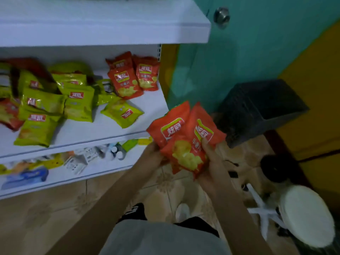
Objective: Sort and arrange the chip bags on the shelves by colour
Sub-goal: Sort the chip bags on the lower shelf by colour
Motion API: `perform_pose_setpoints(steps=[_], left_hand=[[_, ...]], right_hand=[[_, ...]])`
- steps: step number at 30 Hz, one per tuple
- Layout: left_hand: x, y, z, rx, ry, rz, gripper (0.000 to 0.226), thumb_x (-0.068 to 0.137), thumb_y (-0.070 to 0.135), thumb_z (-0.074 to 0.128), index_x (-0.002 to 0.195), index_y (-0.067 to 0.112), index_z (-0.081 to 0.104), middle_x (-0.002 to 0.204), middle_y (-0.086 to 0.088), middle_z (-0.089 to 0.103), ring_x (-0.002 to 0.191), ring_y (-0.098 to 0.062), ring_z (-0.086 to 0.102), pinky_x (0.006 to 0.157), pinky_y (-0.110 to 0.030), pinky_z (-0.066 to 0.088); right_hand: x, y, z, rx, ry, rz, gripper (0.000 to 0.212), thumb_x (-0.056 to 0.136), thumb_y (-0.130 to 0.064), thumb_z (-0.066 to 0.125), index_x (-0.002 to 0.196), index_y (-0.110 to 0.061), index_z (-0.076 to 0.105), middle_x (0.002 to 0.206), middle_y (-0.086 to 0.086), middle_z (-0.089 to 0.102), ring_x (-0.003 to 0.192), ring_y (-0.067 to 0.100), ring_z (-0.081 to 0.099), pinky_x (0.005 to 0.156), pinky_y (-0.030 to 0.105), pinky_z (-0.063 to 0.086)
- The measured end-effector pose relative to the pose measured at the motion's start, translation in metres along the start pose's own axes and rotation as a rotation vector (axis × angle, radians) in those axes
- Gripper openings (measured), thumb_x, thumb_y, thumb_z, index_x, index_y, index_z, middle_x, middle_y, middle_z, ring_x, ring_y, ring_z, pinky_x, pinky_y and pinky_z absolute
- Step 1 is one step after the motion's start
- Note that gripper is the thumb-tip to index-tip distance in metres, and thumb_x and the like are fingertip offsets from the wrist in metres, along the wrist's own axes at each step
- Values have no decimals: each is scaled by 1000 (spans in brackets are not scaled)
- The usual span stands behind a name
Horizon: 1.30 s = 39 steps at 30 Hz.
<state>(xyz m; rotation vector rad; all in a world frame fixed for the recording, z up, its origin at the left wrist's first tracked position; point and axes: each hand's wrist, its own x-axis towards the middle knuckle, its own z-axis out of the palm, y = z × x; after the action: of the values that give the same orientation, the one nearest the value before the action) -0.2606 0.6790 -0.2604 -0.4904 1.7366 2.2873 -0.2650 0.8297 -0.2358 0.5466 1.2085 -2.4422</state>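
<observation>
Two red bags [191,137], rear half-hidden; left hand [156,155] and right hand [211,166] fingers [205,144] clamped.

Red bags [184,144], the held ones and those on the shelf [110,131], all have a badge [173,128] with 2 white Chinese characters, too blurry to call. Under it reads 乐薯片, pretty sure. Green bags [79,103] carry the same badge, nothing else legible.
</observation>
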Motion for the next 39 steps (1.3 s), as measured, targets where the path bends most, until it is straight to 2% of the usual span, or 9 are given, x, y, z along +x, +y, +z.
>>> perform_pose_setpoints(steps=[5,8,13,18,25,29,32,35,39], left_hand=[[16,-5,40,-71,147,-61,13,97,19,53,105,22,63,93,1,74,80,-16,70,70,-32,58],[21,-1,40,-135,295,-15,17,93,30,59,109,26,62,102,4,74,87,-16,72,70,-32,60],[37,13,25,-120,453,14,28,90,29,64,115,17,64,106,-3,74,89,-19,73,64,-29,59],[75,30,2,59,410,54,23,92,29,61,109,14,66,96,-2,73,72,-5,71,55,-19,53],[128,1,-43,-129,451,-71,52,74,35,80,117,11,62,111,-11,70,96,-28,70,83,-46,58],[172,-5,-63,-248,476,-112,28,92,28,63,117,17,62,107,-5,70,94,-23,67,73,-33,55],[204,-12,-72,-248,491,-135,23,95,26,58,116,17,59,113,-6,66,102,-22,62,79,-30,51],[224,-22,-83,-198,567,-66,16,96,17,56,110,9,59,103,0,61,76,-6,54,58,-8,45],[234,-43,-106,-5,742,-41,37,84,39,71,108,13,62,105,-6,65,96,-23,58,75,-29,45]], right_hand=[[33,-47,-36,-134,-45,-20,42,85,-28,66,125,-15,61,124,12,65,116,30,61,101,54,44],[55,-71,-46,-251,-31,-10,28,91,-16,60,119,-14,63,116,12,69,106,30,66,89,50,53],[87,-68,-40,-403,-59,38,32,88,-23,64,118,-13,63,110,11,71,95,23,70,70,33,60],[130,-49,-16,-538,-248,118,50,75,-38,79,120,-21,63,114,7,70,106,30,67,90,51,52],[197,-9,12,-653,-165,73,42,79,-38,74,115,-18,66,106,6,73,96,27,71,84,48,56],[241,-7,28,-745,-171,67,37,81,-32,74,115,-19,66,103,6,74,92,26,71,83,45,58],[284,-9,35,-946,-229,52,40,72,-42,80,106,-27,67,100,1,74,92,24,71,86,48,56],[321,-9,39,-1041,-264,12,29,74,-38,79,98,-28,69,98,0,75,92,23,71,87,48,56],[352,-3,40,-933,-238,76,24,80,-29,74,103,-23,68,101,3,74,89,23,71,76,39,57]])
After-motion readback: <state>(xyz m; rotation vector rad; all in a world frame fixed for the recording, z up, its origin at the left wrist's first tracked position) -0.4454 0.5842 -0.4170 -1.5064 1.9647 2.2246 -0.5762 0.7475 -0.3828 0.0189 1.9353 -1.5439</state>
